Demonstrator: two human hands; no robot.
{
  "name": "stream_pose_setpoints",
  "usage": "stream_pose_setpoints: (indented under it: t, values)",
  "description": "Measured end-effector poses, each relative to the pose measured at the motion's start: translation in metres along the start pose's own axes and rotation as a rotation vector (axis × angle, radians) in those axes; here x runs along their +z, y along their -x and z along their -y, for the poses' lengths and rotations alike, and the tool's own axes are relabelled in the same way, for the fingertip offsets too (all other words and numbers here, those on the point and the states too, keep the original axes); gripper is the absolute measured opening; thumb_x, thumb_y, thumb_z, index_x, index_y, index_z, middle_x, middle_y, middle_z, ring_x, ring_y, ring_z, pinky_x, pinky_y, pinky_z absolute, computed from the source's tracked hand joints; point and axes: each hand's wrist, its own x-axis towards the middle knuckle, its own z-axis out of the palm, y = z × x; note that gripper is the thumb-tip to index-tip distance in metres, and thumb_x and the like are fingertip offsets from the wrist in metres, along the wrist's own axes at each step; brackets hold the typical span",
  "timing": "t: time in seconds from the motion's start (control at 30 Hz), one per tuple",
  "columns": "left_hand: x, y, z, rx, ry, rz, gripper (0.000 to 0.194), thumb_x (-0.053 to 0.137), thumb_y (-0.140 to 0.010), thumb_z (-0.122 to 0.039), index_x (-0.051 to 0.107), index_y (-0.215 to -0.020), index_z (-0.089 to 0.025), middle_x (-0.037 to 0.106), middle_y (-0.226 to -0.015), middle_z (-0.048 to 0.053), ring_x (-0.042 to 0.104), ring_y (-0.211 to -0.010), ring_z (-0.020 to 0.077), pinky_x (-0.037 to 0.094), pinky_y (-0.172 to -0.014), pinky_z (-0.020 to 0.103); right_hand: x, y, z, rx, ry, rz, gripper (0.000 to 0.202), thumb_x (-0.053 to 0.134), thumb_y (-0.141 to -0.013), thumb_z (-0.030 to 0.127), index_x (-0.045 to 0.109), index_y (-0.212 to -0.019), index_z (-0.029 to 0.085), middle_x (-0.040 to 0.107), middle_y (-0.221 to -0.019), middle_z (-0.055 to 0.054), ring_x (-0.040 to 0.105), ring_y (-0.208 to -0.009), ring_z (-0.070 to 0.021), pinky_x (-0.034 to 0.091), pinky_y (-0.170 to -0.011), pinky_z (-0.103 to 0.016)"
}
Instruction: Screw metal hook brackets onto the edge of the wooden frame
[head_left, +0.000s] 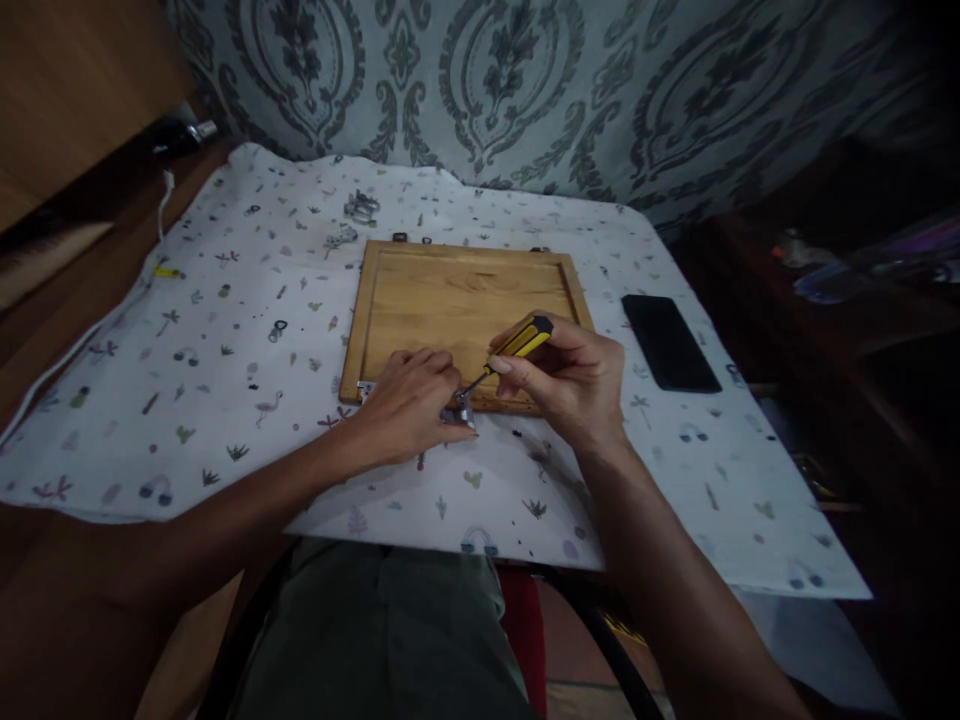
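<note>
A wooden panel [435, 300] with a raised frame lies flat before me. Between the fingers of my right hand [581, 385] is a yellow and black screwdriver [525, 342], tilted with its tip down at a metal hinge [466, 412] on the panel's near edge. My left hand [409, 405] rests over that edge, its fingers curled and its thumb along the hinge, partly hiding it. Another small metal fitting [365, 388] shows at the panel's near left corner. Whether a screw sits under the tip I cannot make out.
Loose metal hinges [362, 208] lie on the patterned tablecloth [247, 330] behind the panel, to the left. A dark phone [671, 343] lies to the right. A white cable [97, 325] runs down the left side. Patterned wallpaper [510, 90] covers the wall behind.
</note>
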Motion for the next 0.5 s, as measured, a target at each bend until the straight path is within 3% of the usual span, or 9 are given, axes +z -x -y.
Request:
stream_pose_setpoints:
  t: [0.5]
  values:
    - [0.0005,0.0003,0.0001,0.008,0.000,-0.018,0.039,0.080,-0.090,-0.044,0.067,-0.115,-0.017,0.069,-0.123,0.012,0.061,-0.122,0.0343,0.048,-0.101,0.050,0.0021,-0.0003,-0.0010,-0.010,0.027,-0.028,0.031,0.093,-0.075,0.046,0.073,-0.073,0.023,0.065,-0.066,0.005,0.059,-0.042,-0.0087,0.047,-0.039,-0.021]
